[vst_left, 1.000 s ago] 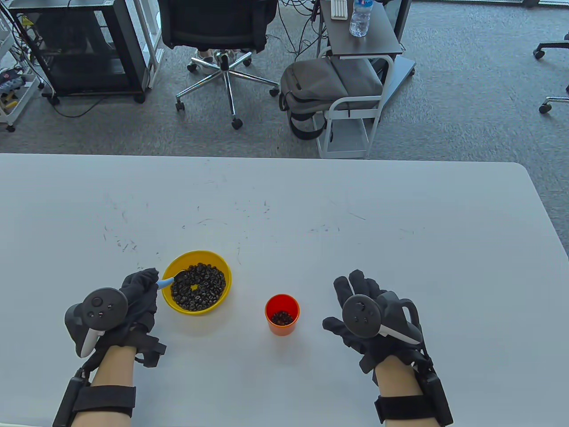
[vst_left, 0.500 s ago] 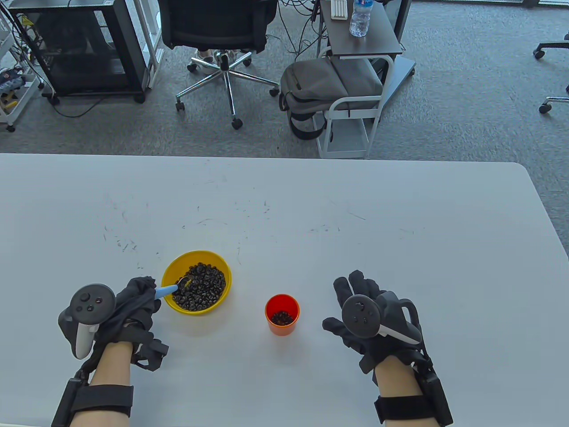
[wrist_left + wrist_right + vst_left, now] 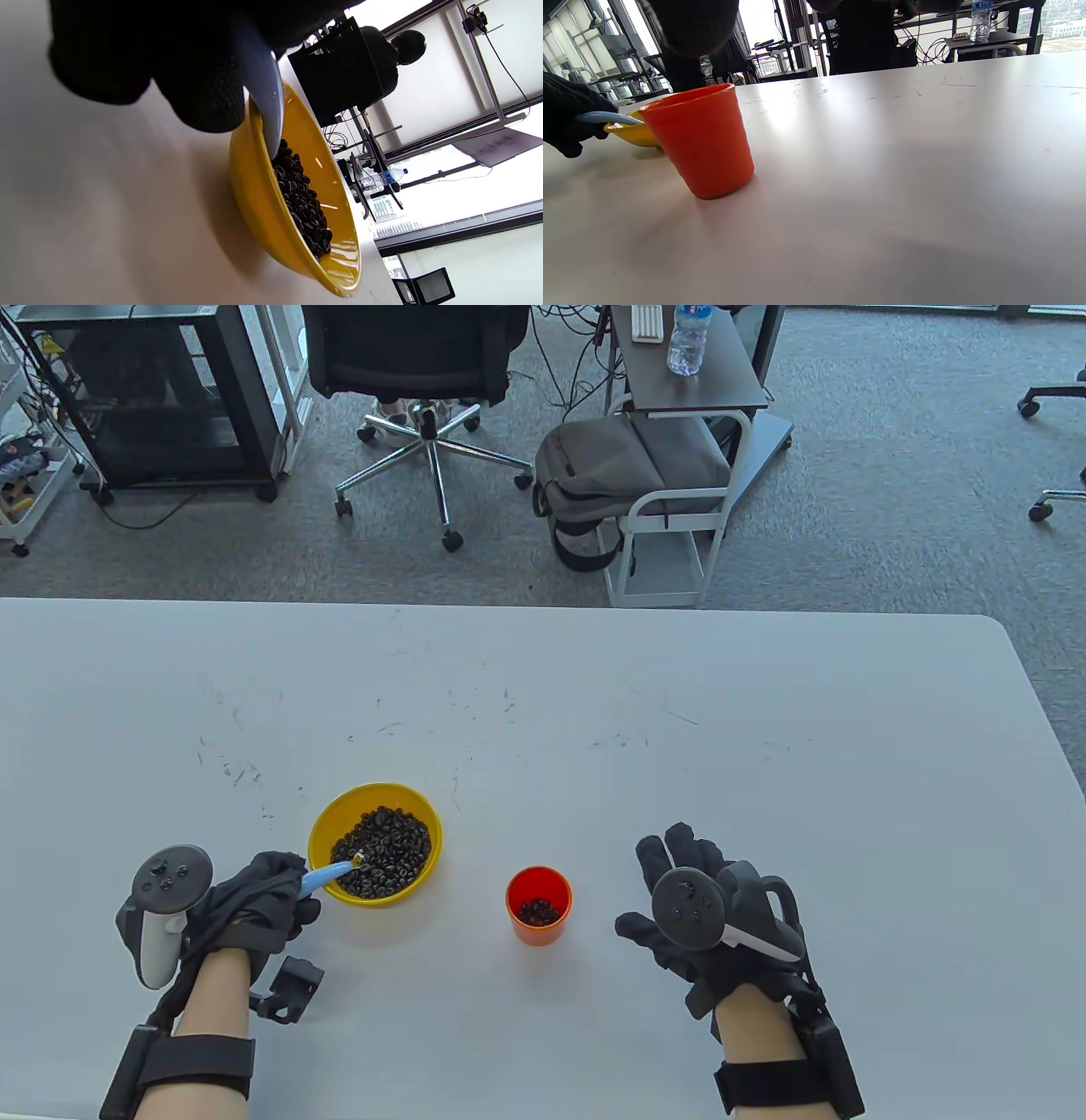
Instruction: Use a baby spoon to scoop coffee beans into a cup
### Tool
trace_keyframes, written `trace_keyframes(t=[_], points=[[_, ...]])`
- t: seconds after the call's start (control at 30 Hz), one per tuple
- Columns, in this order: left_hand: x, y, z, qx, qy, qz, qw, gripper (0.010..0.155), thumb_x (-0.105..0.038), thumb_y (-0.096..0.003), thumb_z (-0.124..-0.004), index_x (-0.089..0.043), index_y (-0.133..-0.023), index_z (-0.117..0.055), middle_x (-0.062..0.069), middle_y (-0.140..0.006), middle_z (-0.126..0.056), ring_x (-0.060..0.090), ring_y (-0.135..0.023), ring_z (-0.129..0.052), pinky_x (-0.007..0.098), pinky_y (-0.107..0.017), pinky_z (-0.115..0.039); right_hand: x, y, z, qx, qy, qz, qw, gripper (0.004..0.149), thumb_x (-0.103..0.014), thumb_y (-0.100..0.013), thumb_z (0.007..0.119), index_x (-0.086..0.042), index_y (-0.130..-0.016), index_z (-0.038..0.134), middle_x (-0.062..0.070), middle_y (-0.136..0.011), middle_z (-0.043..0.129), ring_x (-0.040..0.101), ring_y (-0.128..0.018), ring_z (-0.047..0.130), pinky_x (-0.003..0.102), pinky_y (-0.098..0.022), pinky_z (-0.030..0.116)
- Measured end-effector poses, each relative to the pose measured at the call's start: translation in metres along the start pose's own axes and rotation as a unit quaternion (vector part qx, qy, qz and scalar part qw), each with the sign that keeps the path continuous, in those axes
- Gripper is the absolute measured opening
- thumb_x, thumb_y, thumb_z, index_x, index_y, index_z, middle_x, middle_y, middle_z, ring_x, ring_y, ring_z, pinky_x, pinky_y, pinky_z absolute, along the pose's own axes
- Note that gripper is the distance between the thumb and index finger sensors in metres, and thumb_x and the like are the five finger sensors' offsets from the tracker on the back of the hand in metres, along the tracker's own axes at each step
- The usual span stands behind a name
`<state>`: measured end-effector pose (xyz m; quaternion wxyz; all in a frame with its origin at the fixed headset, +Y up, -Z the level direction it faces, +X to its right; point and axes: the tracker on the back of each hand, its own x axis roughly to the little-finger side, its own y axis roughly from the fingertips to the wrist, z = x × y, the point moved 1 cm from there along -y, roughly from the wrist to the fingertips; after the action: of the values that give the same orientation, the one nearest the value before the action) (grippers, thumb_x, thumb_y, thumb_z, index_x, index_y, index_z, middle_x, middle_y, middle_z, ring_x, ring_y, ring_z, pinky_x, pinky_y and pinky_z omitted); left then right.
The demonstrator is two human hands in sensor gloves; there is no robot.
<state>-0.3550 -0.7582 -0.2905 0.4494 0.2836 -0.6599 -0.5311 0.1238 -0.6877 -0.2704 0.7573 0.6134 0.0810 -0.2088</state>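
Observation:
A yellow bowl (image 3: 327, 824) of coffee beans (image 3: 386, 848) stands on the white table. My left hand (image 3: 263, 895) grips the light-blue baby spoon (image 3: 327, 876) by its handle; the spoon's tip is dipped into the beans at the bowl's near-left side. In the left wrist view the spoon (image 3: 265, 101) runs over the bowl's rim (image 3: 254, 178) into the beans (image 3: 301, 203). An orange cup (image 3: 539, 929) with a few beans in it stands right of the bowl; it also shows in the right wrist view (image 3: 700, 140). My right hand (image 3: 679, 891) rests flat on the table right of the cup, fingers spread, holding nothing.
The table's far edge (image 3: 509, 606) and right edge (image 3: 1048, 729) bound the surface. Beyond it stand an office chair (image 3: 416, 381), a small cart with a grey backpack (image 3: 628, 475) and a water bottle (image 3: 687, 339).
My left hand has drawn back toward me and to the left, tilting the spoon so its tip moved from the bowl's far-left part to the near-left part of the beans. My right hand has not moved.

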Motion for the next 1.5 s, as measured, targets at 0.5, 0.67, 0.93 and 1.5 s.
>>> trace_keyframes(t=[0.5, 0.67, 0.93, 1.5], points=[[0.010, -0.002, 0.002, -0.005, 0.085, 0.028, 0.996, 0.044, -0.009, -0.0568, -0.064, 0.005, -0.098, -0.069, 0.036, -0.086, -0.078, 0.037, -0.054, -0.101, 0.057, -0.047, -0.085, 0.001, 0.000, 0.000, -0.004, 0.000, 0.002, 1.000, 0.085, -0.054, -0.056, 0.069, 0.000, -0.110, 0.032, 0.041, -0.109, 0.028, 0.068, -0.091, 0.042, 0.078, -0.061, 0.047], [0.007, 0.000, 0.003, -0.008, 0.093, 0.017, 0.996, 0.044, -0.009, -0.0569, -0.064, 0.005, -0.098, -0.069, 0.035, -0.087, -0.078, 0.036, -0.054, -0.101, 0.056, -0.048, -0.086, 0.001, -0.001, 0.001, -0.003, -0.001, 0.002, 1.000, 0.085, -0.054, -0.056, 0.069, 0.000, -0.110, 0.032, 0.041, -0.109, 0.028, 0.068, -0.091, 0.042, 0.078, -0.061, 0.047], [0.005, 0.001, 0.003, -0.012, 0.090, 0.014, 0.996, 0.044, -0.010, -0.0572, -0.064, 0.004, -0.099, -0.069, 0.035, -0.087, -0.078, 0.036, -0.054, -0.101, 0.056, -0.048, -0.086, 0.001, 0.000, 0.001, -0.004, -0.002, 0.003, 1.000, 0.085, -0.054, -0.056, 0.069, 0.000, -0.110, 0.033, 0.041, -0.109, 0.028, 0.068, -0.091, 0.042, 0.078, -0.061, 0.047], [-0.028, 0.010, -0.019, 0.044, 0.108, -0.059, 0.991, 0.044, -0.011, -0.0582, -0.064, 0.003, -0.099, -0.069, 0.034, -0.087, -0.079, 0.034, -0.054, -0.101, 0.054, -0.048, -0.087, 0.001, 0.000, 0.000, 0.001, -0.003, 0.001, 1.000, 0.085, -0.054, -0.056, 0.069, 0.000, -0.110, 0.032, 0.041, -0.109, 0.028, 0.068, -0.091, 0.042, 0.077, -0.061, 0.047]])
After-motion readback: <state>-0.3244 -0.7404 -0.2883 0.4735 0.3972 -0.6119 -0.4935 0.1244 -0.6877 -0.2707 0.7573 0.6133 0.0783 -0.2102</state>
